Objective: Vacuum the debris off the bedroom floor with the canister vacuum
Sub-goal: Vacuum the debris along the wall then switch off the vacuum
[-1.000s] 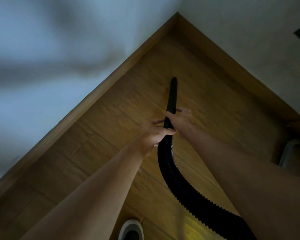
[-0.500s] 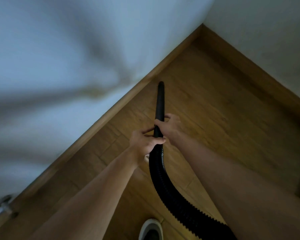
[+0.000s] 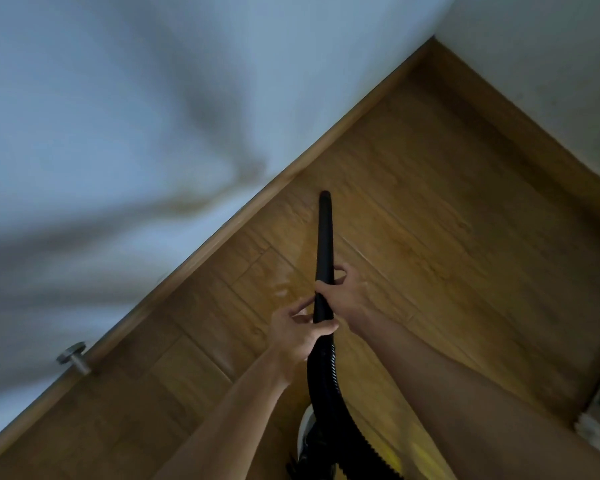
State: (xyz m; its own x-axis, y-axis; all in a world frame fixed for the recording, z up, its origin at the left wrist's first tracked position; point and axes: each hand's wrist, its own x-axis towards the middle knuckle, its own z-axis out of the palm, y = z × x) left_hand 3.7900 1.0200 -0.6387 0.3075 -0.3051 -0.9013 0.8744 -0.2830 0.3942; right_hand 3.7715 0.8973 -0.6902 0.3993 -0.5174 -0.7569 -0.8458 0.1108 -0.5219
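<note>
- Bedroom corner, dim light: wooden plank floor (image 3: 430, 237) bounded by two pale walls, one on the left (image 3: 118, 116) and one on the right (image 3: 551, 64).
- Left hand (image 3: 295, 334): one. Fingers curled round the lower end of the black nozzle (image 3: 325, 237), where it joins the hose, with the thumb laid across the top.
- Right hand (image 3: 347, 296): one. It grips the same nozzle just beyond the left hand, towards the tip. Both hands are clenched on the tool and neither is free.
- Nozzle: one, long and narrow. It points away from the person, tip down near the floor and close to the left skirting board (image 3: 257, 199). Whether the tip touches the boards cannot be told.
- Hose (image 3: 329, 393): one, black and ribbed, curving down from the nozzle between the forearms and out of the bottom edge.
- Canister body: not plainly in view.
- Pale rounded item (image 3: 303, 427): one, beside the hose at the bottom. What it is cannot be told.
- Door stop (image 3: 73, 356): one, metal, on the left skirting.
- White fluffy item (image 3: 593, 431): one, at the right edge, only partly shown.
- Debris: none can be made out on the boards.
- Step in hand, as judged: working the nozzle along the floor edge by the left wall.
- Next move, as judged: keep the tip low and flat and draw it along the skirting towards the corner, with slack left in the hose.
</note>
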